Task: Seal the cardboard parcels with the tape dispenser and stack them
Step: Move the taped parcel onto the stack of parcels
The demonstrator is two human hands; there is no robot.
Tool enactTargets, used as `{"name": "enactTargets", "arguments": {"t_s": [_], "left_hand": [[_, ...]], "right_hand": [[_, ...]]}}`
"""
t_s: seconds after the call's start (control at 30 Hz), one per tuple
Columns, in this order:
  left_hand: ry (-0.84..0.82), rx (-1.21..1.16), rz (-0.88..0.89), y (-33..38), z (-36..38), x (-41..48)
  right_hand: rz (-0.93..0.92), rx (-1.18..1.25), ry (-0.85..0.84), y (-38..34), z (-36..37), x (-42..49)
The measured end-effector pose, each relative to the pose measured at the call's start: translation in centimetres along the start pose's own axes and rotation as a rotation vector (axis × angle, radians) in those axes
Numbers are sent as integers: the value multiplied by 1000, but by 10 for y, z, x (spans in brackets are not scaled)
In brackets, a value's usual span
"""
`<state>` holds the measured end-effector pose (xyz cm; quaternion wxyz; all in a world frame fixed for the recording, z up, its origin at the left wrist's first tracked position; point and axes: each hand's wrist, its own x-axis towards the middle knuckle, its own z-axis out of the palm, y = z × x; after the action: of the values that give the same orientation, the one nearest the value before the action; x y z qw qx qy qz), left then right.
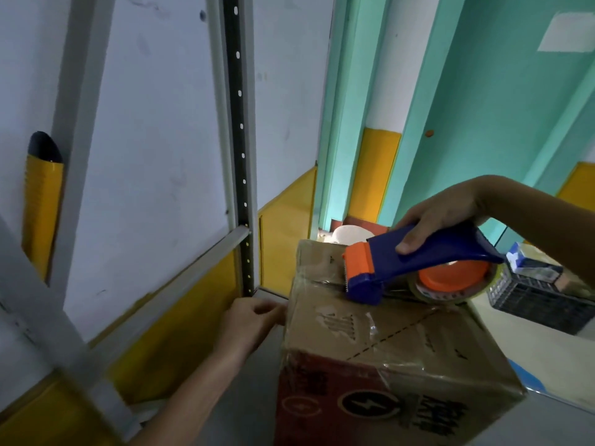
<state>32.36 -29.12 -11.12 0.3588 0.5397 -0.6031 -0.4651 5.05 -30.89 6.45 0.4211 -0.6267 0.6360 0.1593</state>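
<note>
Head view: right hand (441, 217) grips one tape dispenser (383, 268) on one parcel (402, 349); left hand (251, 323), grasp unclear.

The cardboard parcel (386, 365) bears a lightning-bolt emblem (367, 404); its printed characters (431, 413) are too blurred to read.

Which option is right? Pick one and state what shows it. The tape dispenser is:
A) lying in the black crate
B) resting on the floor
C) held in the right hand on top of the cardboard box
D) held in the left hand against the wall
C: the right hand grips the blue handle of the tape dispenser, and the dispenser's head rests on the top of the cardboard box.
</note>
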Motion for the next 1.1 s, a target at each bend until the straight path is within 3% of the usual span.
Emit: {"name": "enactTargets", "arguments": {"t_s": [0.1, 0.17, 0.2, 0.27, 0.33, 0.43, 0.5, 0.6, 0.77, 0.93, 1.1], "left_hand": [[37, 566, 176, 4, -5, 0], [41, 988, 122, 4, -9, 5], [64, 1067, 86, 10, -14, 8], [110, 875, 223, 34, -29, 6], [-60, 641, 461, 69, -36, 0], [-503, 896, 544, 105, -11, -16], [-603, 1017, 529, 103, 9, -13], [-599, 858, 387, 92, 14, -3], [-541, 878, 466, 83, 13, 4], [-564, 956, 392, 80, 8, 6], [-572, 958, 400, 76, 3, 11]], "right_hand": [[-19, 1, -6, -4, 1, -2], [-24, 2, -10, -6, 3, -3], [-24, 5, -11, -6, 3, -4], [-30, -2, -12, -7, 4, -4], [-40, -9, -7, -9, 4, -6], [-51, -23, -13, -11, 3, -11], [-54, -36, -10, -10, 0, -15], [-67, -26, 1, -4, -5, -22], [-103, 20, -17, 13, -3, -28], [-81, 8, -42, 42, -4, -44], [-4, 84, 345, 151, -1, -71]]}}
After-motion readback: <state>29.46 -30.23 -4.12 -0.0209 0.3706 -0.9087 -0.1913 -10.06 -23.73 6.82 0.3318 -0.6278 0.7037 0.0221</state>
